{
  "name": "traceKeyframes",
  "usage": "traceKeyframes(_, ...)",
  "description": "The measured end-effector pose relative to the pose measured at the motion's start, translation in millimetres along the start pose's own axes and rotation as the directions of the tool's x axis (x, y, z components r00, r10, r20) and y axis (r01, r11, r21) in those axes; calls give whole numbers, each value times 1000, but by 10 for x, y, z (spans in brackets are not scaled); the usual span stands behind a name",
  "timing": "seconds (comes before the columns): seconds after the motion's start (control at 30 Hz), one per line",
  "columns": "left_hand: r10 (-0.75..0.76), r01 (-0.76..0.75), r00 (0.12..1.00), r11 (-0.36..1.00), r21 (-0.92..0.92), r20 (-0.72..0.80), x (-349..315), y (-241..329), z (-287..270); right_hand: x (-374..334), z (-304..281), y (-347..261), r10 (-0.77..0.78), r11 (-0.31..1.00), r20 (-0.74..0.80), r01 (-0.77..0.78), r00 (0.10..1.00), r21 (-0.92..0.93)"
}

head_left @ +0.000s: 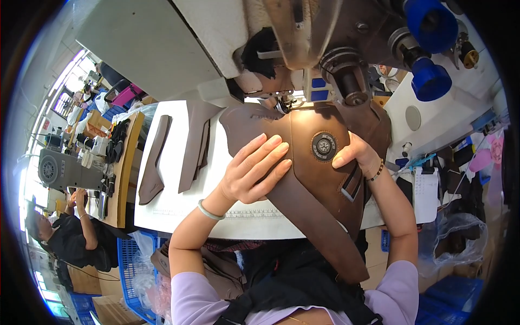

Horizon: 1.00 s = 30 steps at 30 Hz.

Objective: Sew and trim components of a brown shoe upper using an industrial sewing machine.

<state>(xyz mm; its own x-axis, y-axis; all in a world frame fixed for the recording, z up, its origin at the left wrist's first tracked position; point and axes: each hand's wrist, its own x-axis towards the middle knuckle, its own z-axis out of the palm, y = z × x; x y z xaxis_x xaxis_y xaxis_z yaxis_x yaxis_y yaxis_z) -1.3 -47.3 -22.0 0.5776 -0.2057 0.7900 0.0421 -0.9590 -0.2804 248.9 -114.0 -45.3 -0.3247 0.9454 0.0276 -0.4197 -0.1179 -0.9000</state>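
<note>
A brown leather panel (320, 187) with a round black badge (324, 146) lies under the sewing machine head (227, 27), lit at its far edge. A long darker leather strip (319, 222) runs along the panel's left side and hangs over the table's front edge. Flat on the leather at the panel's left rests my left hand (252, 172), fingers stretched out. My right hand (360, 154) grips the panel's right side, thumb on top beside the badge and the other fingers hidden. The needle area is mostly hidden by machine parts.
Loose leather pieces (195, 146) and a curved strip (156, 162) lie on the white table (162, 211) at left. Blue knobs (431, 79) jut out at upper right. A blue basket (130, 271) stands at lower left; a co-worker (81, 233) sits beyond.
</note>
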Motion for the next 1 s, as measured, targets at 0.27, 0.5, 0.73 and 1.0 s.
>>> traceKeyframes(0.27,108,-95,990,986,136,-87,79,0,53,15,-44,-22,18,1000,1,-18,1000,-14)
traceKeyframes(0.5,107,-94,990,986,136,-93,145,54,3,-144,129,-179,-32,991,-152,11,988,-135)
traceKeyframes(0.73,93,-84,995,985,149,-48,243,81,-168,-301,581,-422,-211,882,-357,20,910,-471)
traceKeyframes(1.0,97,-89,995,979,184,-37,256,56,-106,-247,536,-427,-274,889,-358,94,893,-448)
